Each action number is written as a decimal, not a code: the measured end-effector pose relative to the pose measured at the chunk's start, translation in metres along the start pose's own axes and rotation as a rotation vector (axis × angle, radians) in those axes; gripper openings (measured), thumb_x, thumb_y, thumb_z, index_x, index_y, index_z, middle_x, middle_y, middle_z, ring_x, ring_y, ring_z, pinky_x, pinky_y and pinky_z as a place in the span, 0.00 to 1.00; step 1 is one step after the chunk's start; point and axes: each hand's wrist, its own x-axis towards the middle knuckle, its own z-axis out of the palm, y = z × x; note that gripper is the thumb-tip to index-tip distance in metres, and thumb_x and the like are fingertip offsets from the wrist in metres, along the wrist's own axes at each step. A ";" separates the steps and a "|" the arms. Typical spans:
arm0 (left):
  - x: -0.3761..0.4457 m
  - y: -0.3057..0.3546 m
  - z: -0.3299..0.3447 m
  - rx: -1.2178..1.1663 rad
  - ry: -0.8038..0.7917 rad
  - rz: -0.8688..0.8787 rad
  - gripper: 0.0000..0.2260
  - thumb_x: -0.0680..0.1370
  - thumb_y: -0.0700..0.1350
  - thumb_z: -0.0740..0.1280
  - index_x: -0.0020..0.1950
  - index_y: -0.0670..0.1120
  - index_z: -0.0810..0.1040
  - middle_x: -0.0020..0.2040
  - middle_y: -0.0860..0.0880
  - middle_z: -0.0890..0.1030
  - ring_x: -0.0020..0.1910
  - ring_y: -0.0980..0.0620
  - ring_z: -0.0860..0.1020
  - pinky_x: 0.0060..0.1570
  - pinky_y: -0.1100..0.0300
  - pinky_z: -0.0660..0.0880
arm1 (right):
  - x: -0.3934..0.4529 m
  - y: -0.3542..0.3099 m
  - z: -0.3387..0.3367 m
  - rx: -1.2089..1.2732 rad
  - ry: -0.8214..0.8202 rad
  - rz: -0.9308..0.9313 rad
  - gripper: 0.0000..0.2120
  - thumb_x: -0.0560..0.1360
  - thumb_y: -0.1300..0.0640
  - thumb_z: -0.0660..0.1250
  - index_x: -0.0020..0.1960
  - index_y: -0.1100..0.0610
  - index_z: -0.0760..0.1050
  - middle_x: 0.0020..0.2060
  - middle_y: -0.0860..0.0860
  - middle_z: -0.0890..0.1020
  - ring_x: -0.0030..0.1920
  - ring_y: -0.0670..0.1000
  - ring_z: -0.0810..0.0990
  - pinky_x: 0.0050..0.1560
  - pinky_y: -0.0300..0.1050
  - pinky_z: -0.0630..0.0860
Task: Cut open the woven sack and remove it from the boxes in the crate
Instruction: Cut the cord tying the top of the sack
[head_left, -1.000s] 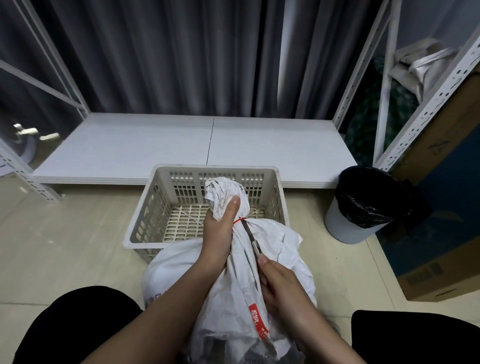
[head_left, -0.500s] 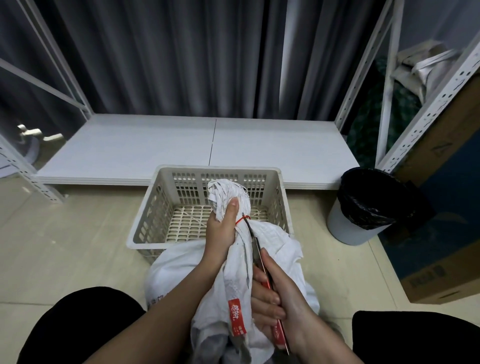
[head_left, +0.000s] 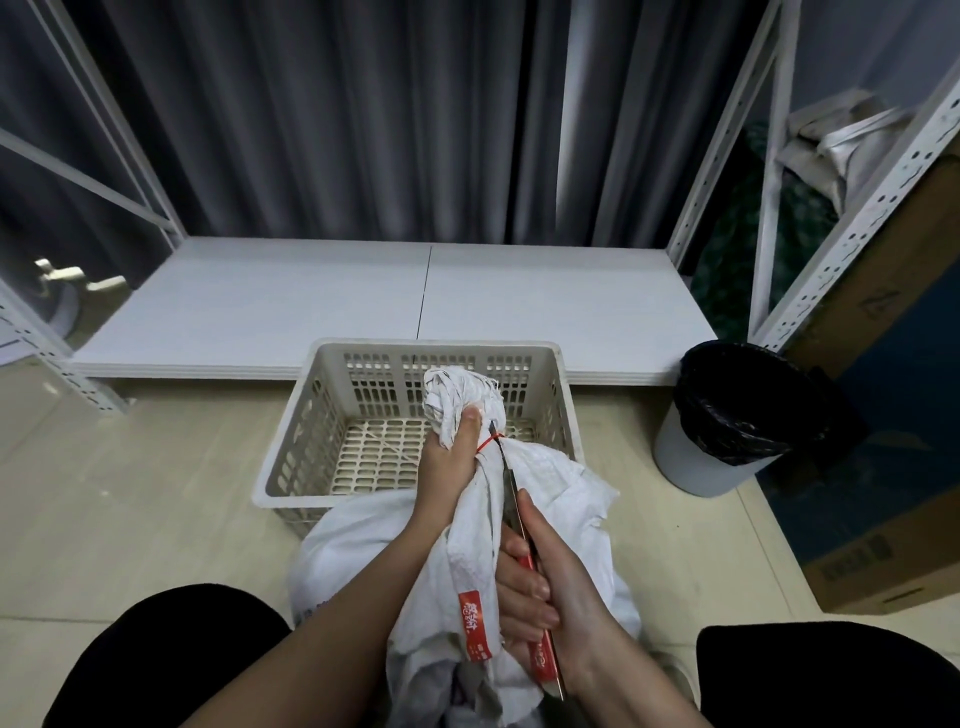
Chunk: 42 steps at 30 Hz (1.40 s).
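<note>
From the head camera I see the woven sack (head_left: 545, 499), white crinkled plastic weave with a red printed label, bunched into a twisted neck and tied with a thin red string (head_left: 487, 442). It slumps on the floor against the near wall of the crate (head_left: 306, 447), its frayed top knot reaching over the crate's rim. The left hand (head_left: 452, 462) grips the neck just below the knot, fingers wrapped round the cloth, thumb up. The right hand (head_left: 550, 597) is curled round the red handle of a utility knife (head_left: 511, 499); its slim metal blade points up and its tip touches the red string. The crate is cream plastic, rectangular, with slotted walls and a grid bottom; I cannot see any boxes. It stands on pale glossy floor tiles (head_left: 156, 493), before a low white shelf board (head_left: 311, 306) and grey pleated curtains (head_left: 337, 114). At right a white bin with a black liner (head_left: 737, 415) stands near a cardboard box (head_left: 883, 519) beside perforated white rack posts (head_left: 852, 228)
</note>
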 end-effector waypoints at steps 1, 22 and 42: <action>0.001 0.000 0.000 0.018 -0.017 -0.031 0.16 0.81 0.51 0.59 0.59 0.42 0.78 0.52 0.47 0.79 0.59 0.48 0.76 0.50 0.67 0.67 | 0.001 0.001 0.000 -0.016 0.037 -0.001 0.24 0.63 0.44 0.76 0.27 0.57 0.66 0.13 0.50 0.64 0.10 0.45 0.61 0.13 0.28 0.58; 0.006 0.002 0.001 0.071 -0.058 -0.137 0.18 0.82 0.51 0.57 0.63 0.40 0.76 0.56 0.44 0.78 0.62 0.45 0.75 0.51 0.64 0.66 | 0.008 -0.004 0.007 -0.234 0.382 -0.050 0.27 0.77 0.39 0.55 0.26 0.54 0.62 0.14 0.48 0.61 0.11 0.43 0.56 0.15 0.26 0.52; 0.016 -0.004 0.007 0.063 -0.071 -0.143 0.16 0.82 0.50 0.58 0.54 0.39 0.79 0.48 0.44 0.79 0.56 0.46 0.76 0.39 0.67 0.70 | 0.014 -0.003 -0.002 -0.176 0.355 -0.102 0.26 0.77 0.40 0.56 0.27 0.55 0.62 0.13 0.49 0.61 0.10 0.43 0.57 0.15 0.26 0.54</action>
